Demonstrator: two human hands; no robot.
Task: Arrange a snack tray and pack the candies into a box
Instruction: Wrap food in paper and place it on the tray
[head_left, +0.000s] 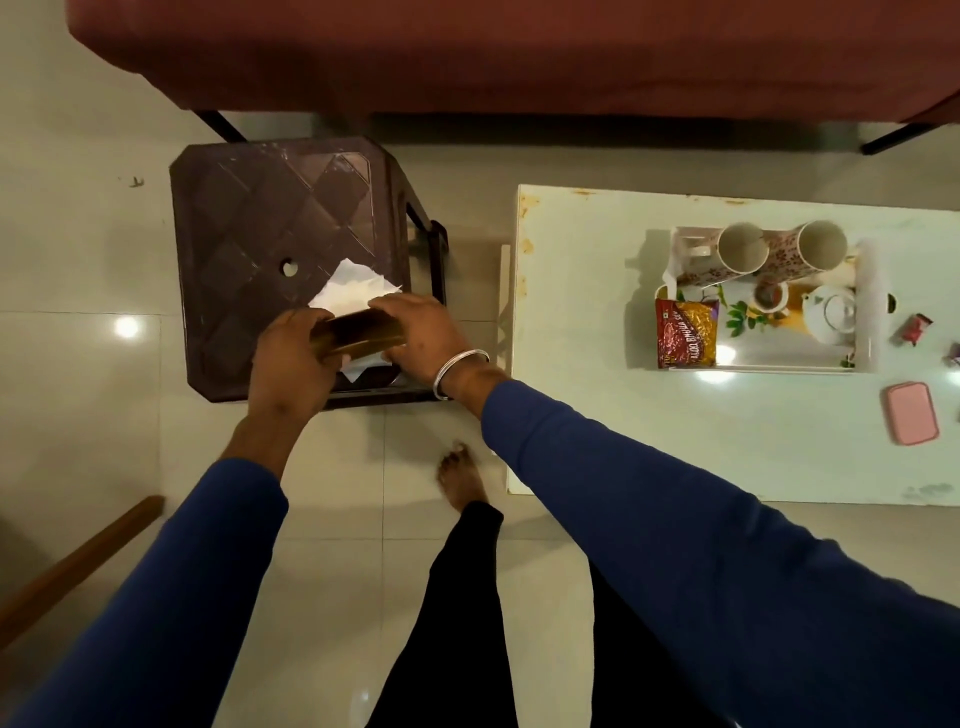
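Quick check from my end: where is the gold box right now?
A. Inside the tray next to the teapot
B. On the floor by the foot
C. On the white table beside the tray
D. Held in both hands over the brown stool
D: the left hand and right hand grip the gold box from either end, above the white paper on the brown stool, well away from the tray.
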